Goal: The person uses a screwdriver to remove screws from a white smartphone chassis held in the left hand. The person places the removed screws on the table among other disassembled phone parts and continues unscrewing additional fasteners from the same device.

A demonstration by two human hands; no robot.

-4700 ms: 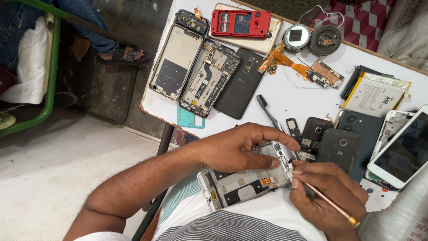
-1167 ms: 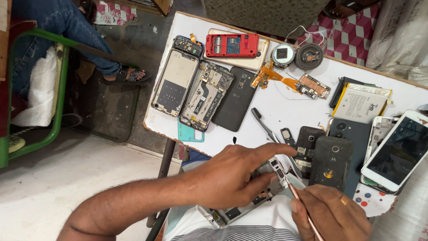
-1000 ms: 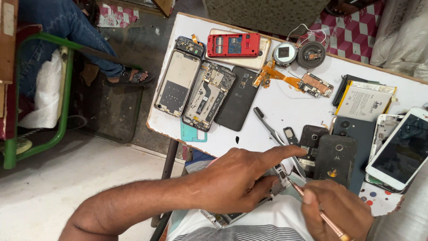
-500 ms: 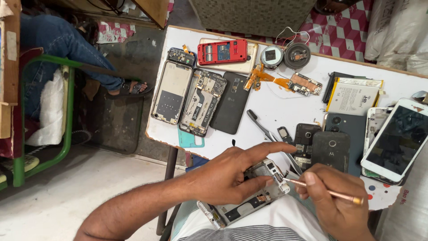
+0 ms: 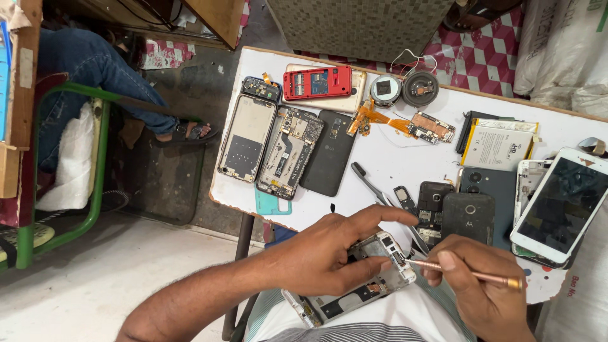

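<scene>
While the left hand [image 5: 320,263] grips the opened phone frame [image 5: 354,282] below the desk [image 5: 392,171], the right hand [image 5: 481,294] pinches a copper screwdriver [image 5: 468,273] against it.

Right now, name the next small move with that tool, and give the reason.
Probably press the copper-coloured tool tip gently into the opened phone: the right hand holds it pen-like, tip touching the phone's top corner, while the left hand steadies the frame.

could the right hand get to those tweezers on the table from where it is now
Probably yes. The tweezers lie in the open on the white table, just beyond the right hand, with nothing over them. But that hand holds a copper-coloured screwdriver, so it would need to set it down first.
</scene>
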